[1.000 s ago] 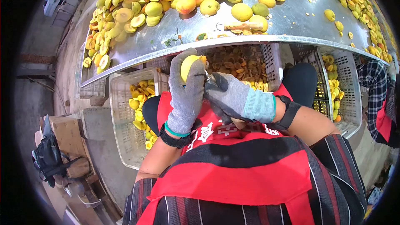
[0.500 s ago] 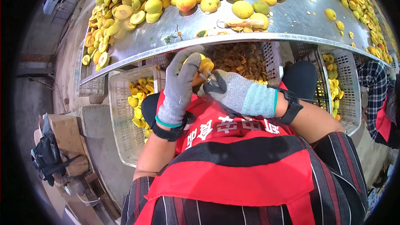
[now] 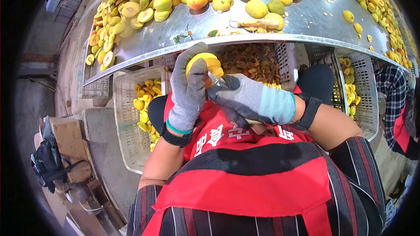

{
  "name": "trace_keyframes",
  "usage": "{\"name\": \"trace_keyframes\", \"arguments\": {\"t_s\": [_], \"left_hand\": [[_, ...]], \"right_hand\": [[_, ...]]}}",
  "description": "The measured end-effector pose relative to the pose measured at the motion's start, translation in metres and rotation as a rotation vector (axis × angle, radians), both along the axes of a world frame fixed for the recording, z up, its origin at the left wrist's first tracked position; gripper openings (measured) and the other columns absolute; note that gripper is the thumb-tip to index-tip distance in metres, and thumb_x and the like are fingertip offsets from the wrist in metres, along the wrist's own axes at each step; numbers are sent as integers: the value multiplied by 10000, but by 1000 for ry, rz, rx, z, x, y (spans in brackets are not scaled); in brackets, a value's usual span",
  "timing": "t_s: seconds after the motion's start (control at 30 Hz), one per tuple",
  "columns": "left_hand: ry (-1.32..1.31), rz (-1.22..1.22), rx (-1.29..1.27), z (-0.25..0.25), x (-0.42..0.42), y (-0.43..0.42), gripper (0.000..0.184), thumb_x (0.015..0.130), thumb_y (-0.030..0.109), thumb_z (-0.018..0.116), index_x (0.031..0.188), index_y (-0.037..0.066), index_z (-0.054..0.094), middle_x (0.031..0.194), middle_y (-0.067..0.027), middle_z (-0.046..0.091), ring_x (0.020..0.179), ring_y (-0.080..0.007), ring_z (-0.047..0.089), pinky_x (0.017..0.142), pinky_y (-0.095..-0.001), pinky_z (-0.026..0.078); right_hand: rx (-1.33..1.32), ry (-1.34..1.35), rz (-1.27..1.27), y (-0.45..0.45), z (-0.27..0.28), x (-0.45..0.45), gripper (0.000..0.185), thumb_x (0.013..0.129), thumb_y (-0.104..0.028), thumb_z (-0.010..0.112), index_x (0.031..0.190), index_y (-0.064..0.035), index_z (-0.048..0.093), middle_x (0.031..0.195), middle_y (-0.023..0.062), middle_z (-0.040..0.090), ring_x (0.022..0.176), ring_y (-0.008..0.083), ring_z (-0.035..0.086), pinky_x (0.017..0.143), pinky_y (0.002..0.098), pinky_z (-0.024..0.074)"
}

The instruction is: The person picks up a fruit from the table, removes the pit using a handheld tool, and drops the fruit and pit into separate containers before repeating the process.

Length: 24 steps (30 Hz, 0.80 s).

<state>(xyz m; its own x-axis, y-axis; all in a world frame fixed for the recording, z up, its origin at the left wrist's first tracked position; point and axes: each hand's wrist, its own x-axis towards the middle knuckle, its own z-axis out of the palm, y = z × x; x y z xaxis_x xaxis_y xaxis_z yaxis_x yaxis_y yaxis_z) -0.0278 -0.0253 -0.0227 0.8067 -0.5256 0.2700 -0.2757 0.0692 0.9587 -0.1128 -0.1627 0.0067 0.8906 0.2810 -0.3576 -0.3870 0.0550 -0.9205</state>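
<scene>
In a grey glove, my left hand (image 3: 188,89) holds a yellow fruit (image 3: 204,64) whose flesh is cut open on the right side. My right hand (image 3: 238,97), also gloved, is closed around a small tool (image 3: 215,80) with a metal tip that meets the fruit's lower edge. Most of the tool is hidden by the fingers. Both hands are close together below the front edge of the metal table (image 3: 175,49), above the red apron (image 3: 227,136).
Cut and whole fruit (image 3: 162,3) are heaped on the table. A crate (image 3: 120,118) of yellow pieces stands left, another crate (image 3: 367,91) right. Brown pieces (image 3: 247,63) lie under the table edge. A co-worker's checked sleeve (image 3: 390,87) shows at far right.
The fruit has turned in my left hand, showing more cut flesh. My right hand has shifted slightly, with the tool still at the fruit.
</scene>
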Motion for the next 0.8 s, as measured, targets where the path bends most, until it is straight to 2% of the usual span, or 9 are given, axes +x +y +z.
{"name": "trace_keyframes", "arguments": {"t_s": [0.1,0.17,0.23,0.33,0.4,0.5,0.57,0.63,0.8], "left_hand": [[71,68,-16,1,-5,-6,352,922,272,484,1130,-13,495,973,-97,590,861,-140,575,759,-269,480],[30,54,3,0,-3,-7,360,930,278,469,1129,-21,492,970,-94,587,851,-136,575,739,-258,483],[116,28,47,8,-6,-11,365,934,282,459,1128,-26,490,960,-95,584,849,-136,576,732,-249,483],[-19,139,-40,8,-8,-22,362,939,279,448,1127,-28,489,953,-99,583,837,-132,576,721,-239,482],[31,90,-84,8,-7,-23,361,943,276,441,1133,-28,487,954,-101,582,838,-132,576,725,-243,483],[136,-26,-167,5,-3,-17,355,949,263,425,1151,-25,480,954,-98,586,839,-134,581,748,-260,488],[81,-183,81,1,6,-7,343,950,258,427,1144,-17,491,952,-90,596,856,-130,580,761,-266,486],[242,-222,50,2,6,-7,477,936,398,422,1148,-18,517,987,-74,594,892,-121,554,795,-259,445],[127,-203,108,2,9,-5,531,926,453,410,1143,-19,518,974,-77,596,882,-132,561,786,-267,451]], "right_hand": [[178,121,25,-1,0,0,254,896,-294,495,814,-54,502,504,26,486,402,120,489,372,263,394],[-199,-243,6,3,-5,0,266,882,-274,474,803,-29,542,516,93,522,463,207,553,469,352,458],[-149,-33,-37,5,-17,4,185,889,-238,494,841,-61,516,511,31,487,381,121,461,362,268,387],[-214,-416,-55,8,-26,6,178,887,-223,503,826,-56,521,517,22,476,374,120,450,356,262,376],[282,140,-137,2,-8,2,211,856,-250,521,769,-57,529,544,79,511,401,179,496,369,327,409],[475,261,-98,-9,-1,-4,228,865,-277,533,760,-75,513,521,40,475,340,133,424,323,265,347],[326,-185,-33,-12,-19,-8,240,870,-283,534,755,-74,507,520,40,475,345,129,429,321,257,343],[531,245,-13,-14,-5,-5,236,876,-278,522,759,-74,503,522,38,478,347,129,437,326,265,355],[99,-153,86,-8,-5,-1,249,907,-276,475,773,-68,501,530,16,462,393,113,459,354,249,368]]}}
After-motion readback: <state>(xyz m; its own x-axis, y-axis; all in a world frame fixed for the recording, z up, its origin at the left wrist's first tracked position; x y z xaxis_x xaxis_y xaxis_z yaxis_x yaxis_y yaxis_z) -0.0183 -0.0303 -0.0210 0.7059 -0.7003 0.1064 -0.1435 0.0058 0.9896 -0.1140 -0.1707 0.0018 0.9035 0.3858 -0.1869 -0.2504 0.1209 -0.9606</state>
